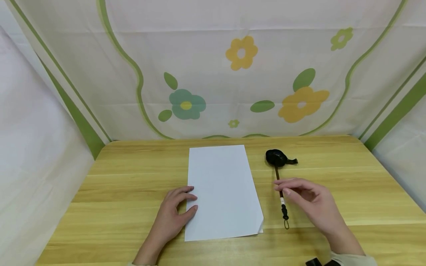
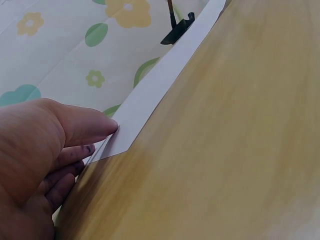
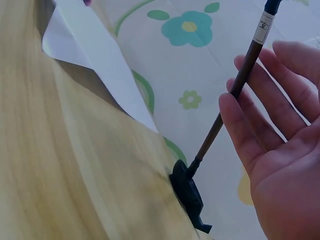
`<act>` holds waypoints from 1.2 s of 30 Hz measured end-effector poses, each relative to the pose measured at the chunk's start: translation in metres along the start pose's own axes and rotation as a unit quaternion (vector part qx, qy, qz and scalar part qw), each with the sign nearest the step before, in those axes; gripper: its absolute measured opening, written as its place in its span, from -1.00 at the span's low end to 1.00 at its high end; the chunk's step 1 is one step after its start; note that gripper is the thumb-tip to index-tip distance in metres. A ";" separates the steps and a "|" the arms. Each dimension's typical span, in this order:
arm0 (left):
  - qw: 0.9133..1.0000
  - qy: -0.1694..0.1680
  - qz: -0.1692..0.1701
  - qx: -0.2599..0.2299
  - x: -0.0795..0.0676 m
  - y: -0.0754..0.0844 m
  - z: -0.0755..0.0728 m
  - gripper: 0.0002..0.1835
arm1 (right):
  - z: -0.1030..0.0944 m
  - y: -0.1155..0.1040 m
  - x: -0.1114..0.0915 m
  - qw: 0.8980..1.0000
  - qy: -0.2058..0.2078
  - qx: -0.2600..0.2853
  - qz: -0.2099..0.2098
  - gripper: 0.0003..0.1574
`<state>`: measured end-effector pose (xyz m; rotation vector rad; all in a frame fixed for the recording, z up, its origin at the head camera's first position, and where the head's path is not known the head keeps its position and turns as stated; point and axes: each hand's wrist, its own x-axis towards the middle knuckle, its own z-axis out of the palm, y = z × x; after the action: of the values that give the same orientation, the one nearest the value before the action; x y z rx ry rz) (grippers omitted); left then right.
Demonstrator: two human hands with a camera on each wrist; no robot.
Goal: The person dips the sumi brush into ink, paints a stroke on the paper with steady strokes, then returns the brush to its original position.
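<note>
A writing brush point(image 1: 277, 173) with a dark wooden handle, white label and hanging loop slants up out of a small black ink dish point(image 1: 274, 157) that has a short curved spout or handle. My right hand point(image 1: 311, 201) pinches the brush partway up its handle, fingertips gathered at it; the right wrist view shows its bristle end down at the dish point(image 3: 187, 192). The bristles are hidden. My left hand point(image 1: 173, 214) rests at the left edge of a white paper sheet point(image 1: 221, 192), fingers spread and thumb on the paper.
The paper's near right corner lifts, with another white layer beneath. All lies on a wood-grain table point(image 1: 126, 192). A floral cloth point(image 1: 216, 85) hangs behind its far edge, and white cloth walls point(image 1: 40, 129) stand at the sides.
</note>
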<state>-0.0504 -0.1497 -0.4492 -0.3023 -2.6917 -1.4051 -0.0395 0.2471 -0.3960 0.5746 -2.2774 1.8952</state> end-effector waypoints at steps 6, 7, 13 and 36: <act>1.000 -0.011 -0.022 0.000 0.002 0.001 0.000 -0.76 | -0.011 -0.001 0.011 0.993 -0.007 0.110 -0.041 -0.55; 1.000 -0.012 -0.026 0.002 0.002 0.002 0.000 -0.76 | -0.012 0.001 0.014 0.989 -0.012 0.137 -0.062 -0.51; 1.000 -0.009 -0.027 0.008 0.002 0.001 -0.001 -0.75 | -0.017 0.004 0.036 0.968 -0.004 0.215 -0.127 -0.45; 1.000 0.011 -0.003 0.021 -0.001 -0.001 0.003 -0.67 | -0.019 -0.007 0.074 0.972 0.148 0.166 -0.073 -0.83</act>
<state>-0.0492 -0.1481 -0.4513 -0.2736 -2.7039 -1.3433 -0.1074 0.2493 -0.3607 0.4430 -1.7045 2.1342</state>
